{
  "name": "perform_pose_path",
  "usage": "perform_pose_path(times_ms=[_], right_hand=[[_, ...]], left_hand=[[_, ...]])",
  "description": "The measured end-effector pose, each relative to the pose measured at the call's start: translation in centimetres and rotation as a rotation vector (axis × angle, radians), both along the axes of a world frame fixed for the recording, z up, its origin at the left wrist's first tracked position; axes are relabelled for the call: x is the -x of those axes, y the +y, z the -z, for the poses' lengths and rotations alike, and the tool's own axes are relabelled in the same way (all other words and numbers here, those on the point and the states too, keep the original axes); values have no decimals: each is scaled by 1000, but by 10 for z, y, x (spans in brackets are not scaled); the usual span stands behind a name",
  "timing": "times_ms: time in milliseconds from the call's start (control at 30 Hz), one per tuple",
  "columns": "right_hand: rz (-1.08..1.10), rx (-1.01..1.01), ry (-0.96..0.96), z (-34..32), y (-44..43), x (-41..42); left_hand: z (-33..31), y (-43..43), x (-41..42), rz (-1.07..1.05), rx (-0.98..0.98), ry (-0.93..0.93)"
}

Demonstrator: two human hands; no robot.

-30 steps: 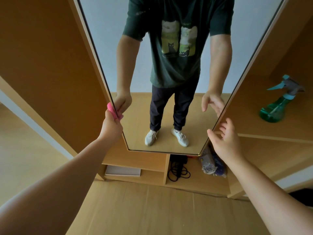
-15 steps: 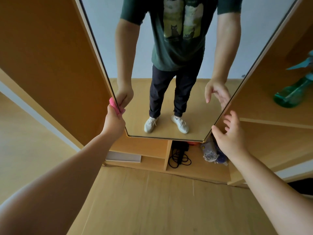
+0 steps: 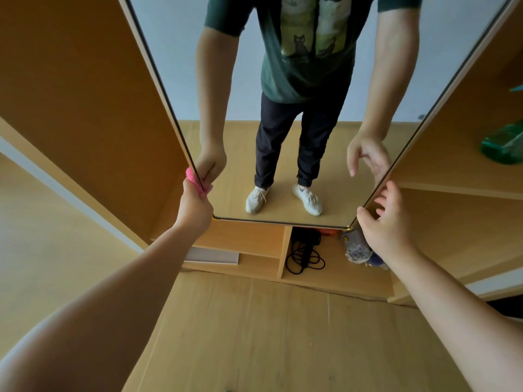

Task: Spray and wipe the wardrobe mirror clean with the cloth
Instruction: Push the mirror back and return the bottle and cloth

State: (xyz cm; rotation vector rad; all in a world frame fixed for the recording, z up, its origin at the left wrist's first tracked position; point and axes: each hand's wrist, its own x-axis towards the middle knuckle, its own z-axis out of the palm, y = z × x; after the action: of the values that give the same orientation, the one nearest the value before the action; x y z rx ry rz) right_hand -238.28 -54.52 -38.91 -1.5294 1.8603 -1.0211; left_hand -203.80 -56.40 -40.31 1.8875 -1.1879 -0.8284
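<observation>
Head view: the mirror (image 3: 300, 154) fills the upper centre. At its 8 o'clock edge the left hand (image 3: 195, 210) is closed around the pink cloth (image 3: 194, 179), pressed to the frame. At 4 o'clock the right hand (image 3: 387, 224) is open, fingers spread, touching the mirror's lower corner. A green spray bottle (image 3: 502, 145) lies at 3 o'clock on a shelf.

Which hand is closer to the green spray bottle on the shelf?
Right. The right hand is at the mirror's lower right corner, below-left of the spray bottle; the left hand holds the pink cloth at the far edge.
</observation>
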Motion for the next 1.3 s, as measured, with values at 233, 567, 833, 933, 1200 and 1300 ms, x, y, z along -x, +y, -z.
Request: perform_pose_path(times_ms=[233, 567, 833, 933, 1200, 1300], right_hand=[[7, 57, -5, 11, -4, 1], [14, 82, -34, 19, -4, -1], [15, 100, 17, 20, -4, -1], [-2, 85, 24, 14, -3, 2], [5, 152, 27, -37, -7, 11], [16, 186, 15, -70, -7, 10]], left_hand=[[30, 0, -2, 16, -31, -50], [59, 0, 3, -5, -64, -37], [58, 3, -2, -31, -88, -5], [50, 4, -3, -82, -64, 5], [-17, 4, -4, -104, 65, 18], [-59, 2, -10, -83, 122, 26]])
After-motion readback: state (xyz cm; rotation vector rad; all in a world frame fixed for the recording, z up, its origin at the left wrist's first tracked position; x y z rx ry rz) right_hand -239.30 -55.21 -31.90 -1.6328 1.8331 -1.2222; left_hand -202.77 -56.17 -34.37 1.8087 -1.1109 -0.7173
